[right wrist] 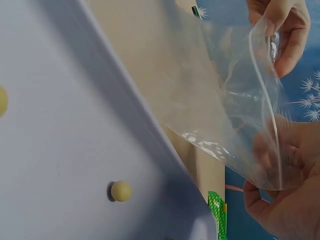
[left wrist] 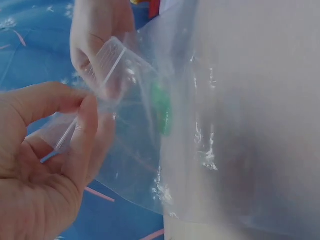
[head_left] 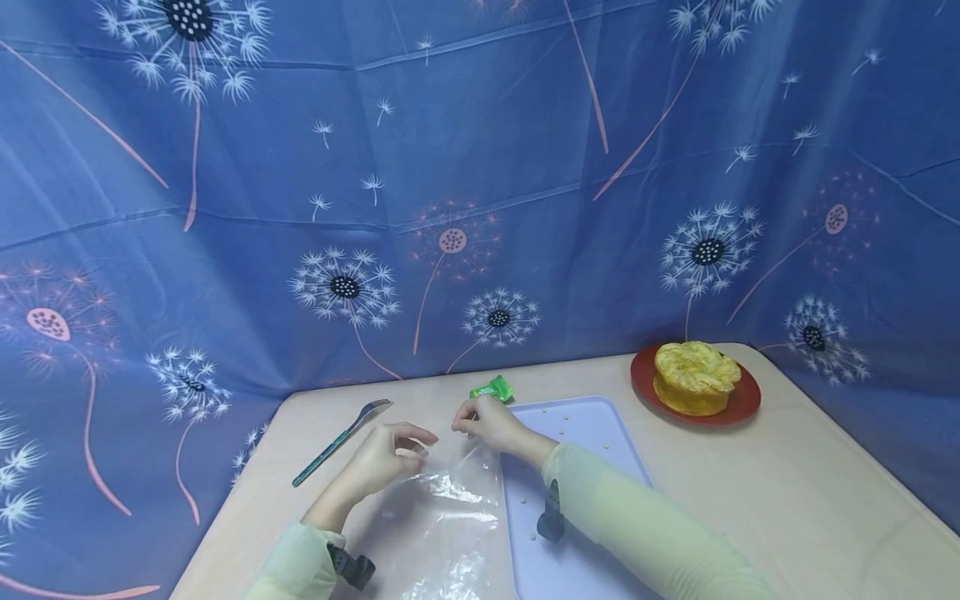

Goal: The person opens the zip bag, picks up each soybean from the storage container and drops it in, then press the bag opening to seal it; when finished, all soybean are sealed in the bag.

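Observation:
A clear zip bag (head_left: 453,533) hangs between both hands over the near part of the table. My left hand (head_left: 384,458) pinches the bag's top edge between thumb and forefinger, as the left wrist view shows up close. At the other end of the top edge, my right hand (head_left: 491,423) grips the plastic, its fingers partly seen through the film. Between them the white zip strip (right wrist: 265,100) runs along the bag's mouth. The bag's lower part spreads close over the table, next to the tray.
A pale lavender tray (head_left: 592,417) with several small yellowish balls (right wrist: 120,191) lies under my right forearm. Behind it is a green wrapped packet (head_left: 493,388). A fork (head_left: 337,442) lies at left. At the back right, a red plate (head_left: 708,419) bears a yellow cake-like bun (head_left: 693,379).

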A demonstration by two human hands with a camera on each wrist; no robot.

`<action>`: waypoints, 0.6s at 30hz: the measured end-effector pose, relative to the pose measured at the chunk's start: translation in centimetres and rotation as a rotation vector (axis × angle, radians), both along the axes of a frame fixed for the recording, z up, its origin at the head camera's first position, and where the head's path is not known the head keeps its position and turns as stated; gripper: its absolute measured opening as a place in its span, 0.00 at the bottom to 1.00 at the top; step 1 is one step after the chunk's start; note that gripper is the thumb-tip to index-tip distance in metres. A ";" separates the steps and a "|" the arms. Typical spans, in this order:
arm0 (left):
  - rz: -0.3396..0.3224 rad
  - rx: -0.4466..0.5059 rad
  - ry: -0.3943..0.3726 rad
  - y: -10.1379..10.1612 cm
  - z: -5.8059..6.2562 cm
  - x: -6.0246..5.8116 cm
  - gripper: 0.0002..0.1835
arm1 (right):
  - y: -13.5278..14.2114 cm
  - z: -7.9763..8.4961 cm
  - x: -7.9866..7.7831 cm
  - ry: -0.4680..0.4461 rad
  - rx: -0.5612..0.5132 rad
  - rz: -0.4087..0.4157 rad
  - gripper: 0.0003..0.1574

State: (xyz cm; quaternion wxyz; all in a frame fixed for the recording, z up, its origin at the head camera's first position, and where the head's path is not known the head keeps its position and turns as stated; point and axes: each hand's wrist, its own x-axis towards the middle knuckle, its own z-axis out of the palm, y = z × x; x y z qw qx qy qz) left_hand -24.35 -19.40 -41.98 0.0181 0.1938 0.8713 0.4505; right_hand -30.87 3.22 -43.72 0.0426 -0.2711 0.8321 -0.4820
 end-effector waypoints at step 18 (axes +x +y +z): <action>0.184 0.032 -0.071 0.6 1.0 1.5 0.19 | 4.2 0.7 -1.7 0.027 0.049 -0.140 0.07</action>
